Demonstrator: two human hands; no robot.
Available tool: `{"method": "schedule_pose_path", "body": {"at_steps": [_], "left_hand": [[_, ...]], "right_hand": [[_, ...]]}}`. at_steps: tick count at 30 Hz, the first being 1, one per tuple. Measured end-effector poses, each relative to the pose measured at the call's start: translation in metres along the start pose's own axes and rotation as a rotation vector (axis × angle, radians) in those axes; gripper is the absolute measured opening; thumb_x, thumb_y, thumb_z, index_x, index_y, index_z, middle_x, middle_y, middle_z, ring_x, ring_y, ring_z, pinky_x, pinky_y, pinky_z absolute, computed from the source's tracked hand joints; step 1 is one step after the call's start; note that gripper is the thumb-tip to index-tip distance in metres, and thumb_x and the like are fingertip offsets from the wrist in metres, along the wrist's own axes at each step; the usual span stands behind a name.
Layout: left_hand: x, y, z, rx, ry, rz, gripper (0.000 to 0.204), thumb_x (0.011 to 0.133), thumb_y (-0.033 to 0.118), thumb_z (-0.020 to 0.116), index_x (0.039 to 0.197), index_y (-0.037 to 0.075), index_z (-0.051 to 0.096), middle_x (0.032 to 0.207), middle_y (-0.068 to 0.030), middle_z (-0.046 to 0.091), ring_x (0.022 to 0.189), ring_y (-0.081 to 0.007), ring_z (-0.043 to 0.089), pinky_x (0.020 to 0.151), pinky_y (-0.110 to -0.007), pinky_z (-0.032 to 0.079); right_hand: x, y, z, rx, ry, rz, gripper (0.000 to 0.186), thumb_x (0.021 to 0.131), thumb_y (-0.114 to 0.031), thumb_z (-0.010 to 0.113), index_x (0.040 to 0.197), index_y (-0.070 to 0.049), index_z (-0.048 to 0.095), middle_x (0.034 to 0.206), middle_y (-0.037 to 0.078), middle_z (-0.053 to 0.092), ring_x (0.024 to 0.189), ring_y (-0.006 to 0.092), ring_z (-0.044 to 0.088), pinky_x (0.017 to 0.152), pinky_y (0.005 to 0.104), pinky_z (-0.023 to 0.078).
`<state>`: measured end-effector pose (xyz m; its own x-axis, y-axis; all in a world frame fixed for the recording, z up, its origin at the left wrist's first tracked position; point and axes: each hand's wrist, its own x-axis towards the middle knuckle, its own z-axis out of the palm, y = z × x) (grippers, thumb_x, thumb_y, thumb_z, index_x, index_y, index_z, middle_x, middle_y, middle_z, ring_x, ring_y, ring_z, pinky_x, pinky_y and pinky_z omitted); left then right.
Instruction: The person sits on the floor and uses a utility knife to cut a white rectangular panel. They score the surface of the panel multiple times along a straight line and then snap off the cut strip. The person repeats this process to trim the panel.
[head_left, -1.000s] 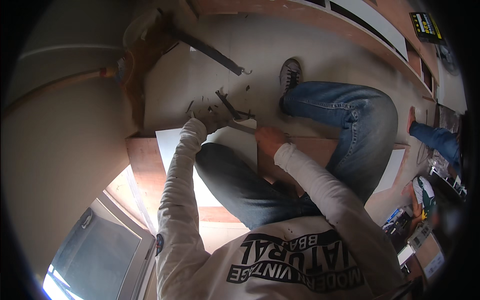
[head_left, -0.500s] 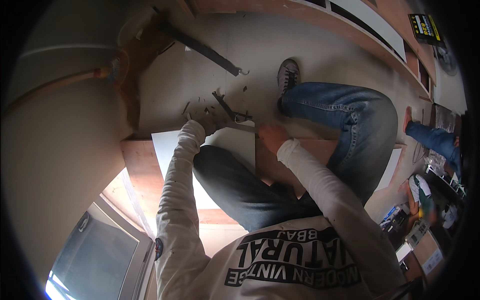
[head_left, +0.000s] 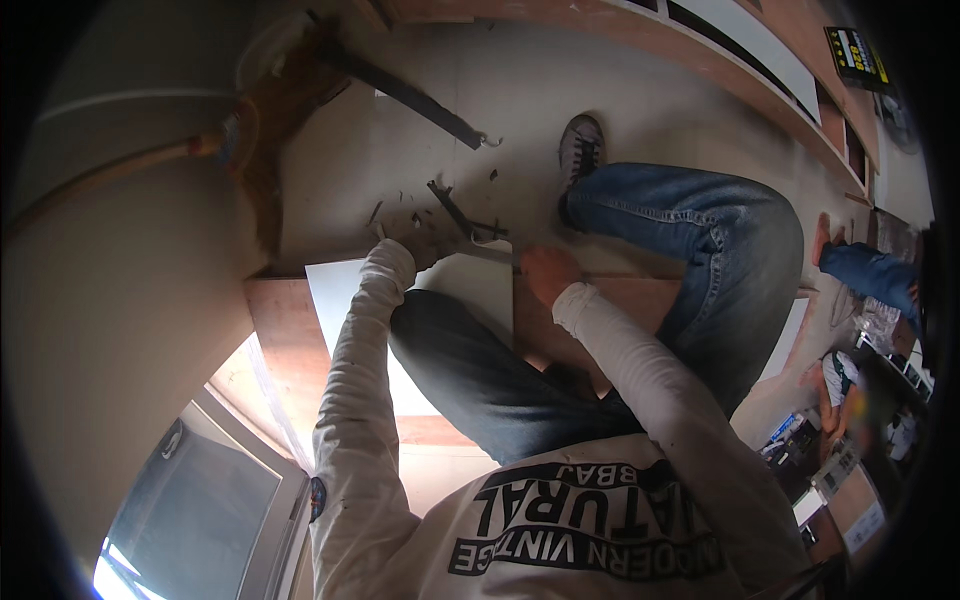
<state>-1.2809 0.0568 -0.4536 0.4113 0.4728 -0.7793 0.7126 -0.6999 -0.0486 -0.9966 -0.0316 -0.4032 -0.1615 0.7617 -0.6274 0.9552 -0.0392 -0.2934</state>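
Note:
A white panel [head_left: 488, 300] lies across the wooden board under my left leg. My left hand [head_left: 430, 247], dim and partly lost in shadow, is at the panel's far edge; its finger pose is unclear. Beyond the same edge, to the right, my right hand [head_left: 550, 273] is closed, its fingers curled. A thin grey flat strip [head_left: 488, 254] runs along the edge between the hands and ends beside the right fist. Whether that fist holds it is hidden. Dark cut strips [head_left: 452, 208] lie on the floor just past my hands.
A broom [head_left: 170, 152] leans at the left, bristles down. A long dark bar [head_left: 410, 100] lies on the floor ahead. Wooden framing [head_left: 700, 55] curves along the far right. The wooden board [head_left: 590, 315] spans beneath my legs. Other people [head_left: 838, 385] are at the right edge.
Both hands hold nearly the same places at the panel edge. The whole view has shifted slightly. At the far right, a person's arm and body have moved a little.

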Motion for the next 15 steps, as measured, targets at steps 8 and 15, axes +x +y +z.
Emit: {"method": "schedule_pose_path", "body": {"at_steps": [8, 15], "left_hand": [[-0.004, 0.001, -0.011, -0.007, 0.035, 0.023, 0.020, 0.078, 0.019, 0.058, 0.076, 0.009, 0.075, 0.079, -0.0120, 0.071, 0.080, -0.0278, 0.070, 0.071, -0.040, 0.054], [-0.002, -0.003, -0.003, 0.017, -0.008, 0.036, 0.019, 0.079, 0.019, 0.059, 0.075, 0.010, 0.075, 0.077, -0.0128, 0.071, 0.079, -0.0277, 0.070, 0.071, -0.040, 0.054]], "right_hand": [[0.005, 0.007, 0.010, 0.026, 0.052, 0.001, 0.017, 0.086, -0.015, 0.056, 0.089, -0.010, 0.072, 0.094, 0.013, 0.069, 0.091, 0.0317, 0.067, 0.077, 0.0443, 0.053], [0.011, 0.004, 0.010, 0.012, 0.027, 0.063, 0.017, 0.085, -0.015, 0.056, 0.089, -0.009, 0.072, 0.095, 0.013, 0.069, 0.092, 0.0314, 0.067, 0.077, 0.0426, 0.054]]}}
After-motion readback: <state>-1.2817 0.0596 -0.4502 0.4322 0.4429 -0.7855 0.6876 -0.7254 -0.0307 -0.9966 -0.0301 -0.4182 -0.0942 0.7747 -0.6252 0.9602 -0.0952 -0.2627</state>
